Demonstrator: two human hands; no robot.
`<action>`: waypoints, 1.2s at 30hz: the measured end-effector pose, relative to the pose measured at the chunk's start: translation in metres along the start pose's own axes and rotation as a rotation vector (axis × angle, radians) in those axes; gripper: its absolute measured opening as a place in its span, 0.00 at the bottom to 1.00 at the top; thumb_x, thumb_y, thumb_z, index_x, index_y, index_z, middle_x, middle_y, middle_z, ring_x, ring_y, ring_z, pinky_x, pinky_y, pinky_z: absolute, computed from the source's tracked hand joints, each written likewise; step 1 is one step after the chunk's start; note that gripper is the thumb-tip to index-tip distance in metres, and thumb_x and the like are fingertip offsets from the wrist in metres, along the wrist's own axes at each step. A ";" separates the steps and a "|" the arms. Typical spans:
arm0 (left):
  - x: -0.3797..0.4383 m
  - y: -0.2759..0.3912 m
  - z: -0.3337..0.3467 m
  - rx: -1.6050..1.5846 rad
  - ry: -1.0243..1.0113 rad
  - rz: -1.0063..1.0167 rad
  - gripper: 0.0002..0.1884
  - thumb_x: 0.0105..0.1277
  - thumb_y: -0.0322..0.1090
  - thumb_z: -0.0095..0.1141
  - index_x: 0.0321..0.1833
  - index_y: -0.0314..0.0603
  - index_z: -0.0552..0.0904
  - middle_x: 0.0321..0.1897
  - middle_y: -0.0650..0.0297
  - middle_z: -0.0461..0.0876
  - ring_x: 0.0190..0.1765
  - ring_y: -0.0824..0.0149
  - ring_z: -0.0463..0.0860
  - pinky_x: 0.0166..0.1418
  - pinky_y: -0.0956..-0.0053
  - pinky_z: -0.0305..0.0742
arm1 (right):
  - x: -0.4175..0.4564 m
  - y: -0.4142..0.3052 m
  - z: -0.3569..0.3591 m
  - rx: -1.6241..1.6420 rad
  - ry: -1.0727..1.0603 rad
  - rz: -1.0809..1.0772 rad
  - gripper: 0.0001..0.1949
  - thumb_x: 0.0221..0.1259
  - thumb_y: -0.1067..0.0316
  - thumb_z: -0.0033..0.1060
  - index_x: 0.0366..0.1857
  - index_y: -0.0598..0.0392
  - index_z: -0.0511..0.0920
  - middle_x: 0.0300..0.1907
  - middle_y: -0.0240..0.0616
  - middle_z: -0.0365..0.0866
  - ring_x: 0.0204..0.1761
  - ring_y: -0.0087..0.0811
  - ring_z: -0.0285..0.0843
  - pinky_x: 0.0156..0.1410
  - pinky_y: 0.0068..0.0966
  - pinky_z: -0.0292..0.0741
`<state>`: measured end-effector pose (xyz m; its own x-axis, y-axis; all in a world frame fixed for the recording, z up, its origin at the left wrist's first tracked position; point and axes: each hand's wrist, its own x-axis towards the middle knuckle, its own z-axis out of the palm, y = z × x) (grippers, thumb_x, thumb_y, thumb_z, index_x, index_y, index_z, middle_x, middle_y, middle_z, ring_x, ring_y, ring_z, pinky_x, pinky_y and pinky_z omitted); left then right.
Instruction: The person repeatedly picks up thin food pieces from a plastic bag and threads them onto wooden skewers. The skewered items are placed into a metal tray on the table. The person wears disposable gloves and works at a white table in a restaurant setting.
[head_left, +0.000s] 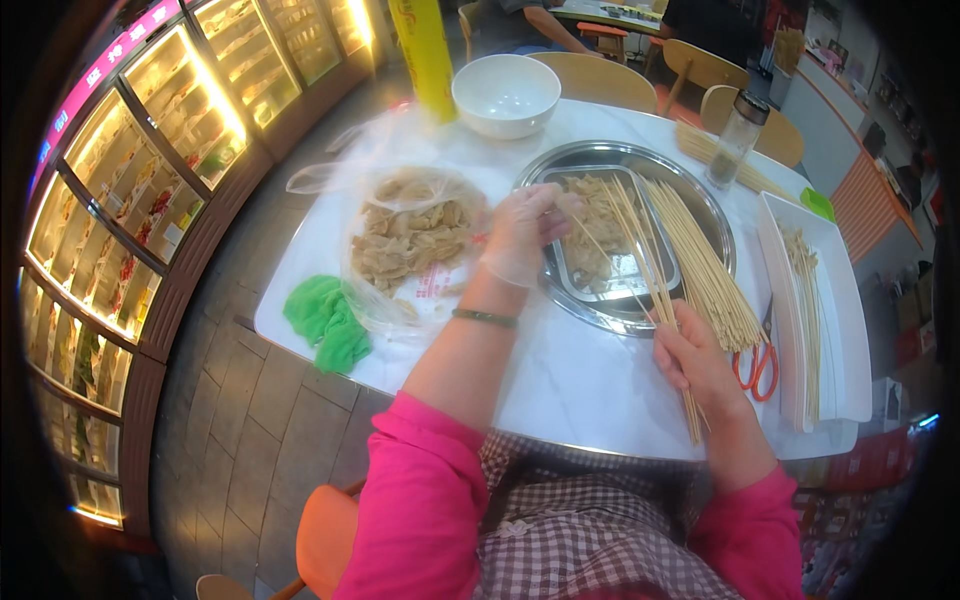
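Note:
My left hand (525, 225), in a clear plastic glove, pinches a blurred pale piece of food (571, 205) at the tip of one skewer. Several thin bamboo skewers (651, 262) are gripped in my bare right hand (694, 352), their points slanting up and left. Behind them, a rectangular metal tray (600, 289) holds a heap of pale brown food slices (592, 240). This tray sits inside a round steel basin (724, 217). A thick bundle of skewers (694, 262) leans across the basin's right side. Left of my left hand, an open clear plastic bag (360, 300) contains more slices (409, 240).
Orange-handled scissors (761, 371) lie beside a white box (855, 360) holding skewers. A green cloth (322, 319) lies at the left table edge. Farther back stand a yellow roll (424, 60), a white bowl (506, 97) and a shaker jar (735, 142). Lit display fridges (150, 165) line the left.

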<state>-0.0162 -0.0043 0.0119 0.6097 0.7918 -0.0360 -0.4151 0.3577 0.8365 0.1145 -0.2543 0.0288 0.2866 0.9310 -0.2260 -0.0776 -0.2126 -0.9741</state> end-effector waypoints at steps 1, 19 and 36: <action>0.000 0.000 0.000 -0.015 0.005 -0.012 0.11 0.73 0.37 0.55 0.53 0.39 0.78 0.50 0.55 0.87 0.51 0.63 0.87 0.54 0.72 0.80 | 0.000 0.000 0.000 0.000 -0.002 -0.002 0.07 0.78 0.68 0.44 0.51 0.53 0.71 0.21 0.27 0.71 0.15 0.14 0.58 0.19 0.13 0.54; 0.003 -0.024 0.003 -0.010 -0.183 -0.171 0.14 0.72 0.37 0.55 0.55 0.38 0.79 0.50 0.56 0.85 0.54 0.61 0.85 0.59 0.68 0.79 | 0.004 0.006 0.002 0.057 0.042 -0.043 0.07 0.78 0.66 0.42 0.52 0.53 0.69 0.23 0.31 0.74 0.15 0.15 0.59 0.20 0.13 0.56; 0.005 -0.028 0.018 0.405 -0.035 0.182 0.12 0.70 0.38 0.62 0.43 0.33 0.87 0.36 0.64 0.85 0.40 0.71 0.81 0.46 0.73 0.75 | 0.007 0.011 0.003 -0.068 0.026 -0.049 0.06 0.76 0.66 0.48 0.47 0.55 0.69 0.29 0.35 0.81 0.15 0.18 0.67 0.19 0.16 0.62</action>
<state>0.0108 -0.0190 -0.0014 0.5767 0.8041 0.1443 -0.2239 -0.0143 0.9745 0.1124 -0.2495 0.0164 0.3133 0.9330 -0.1769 0.0025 -0.1871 -0.9823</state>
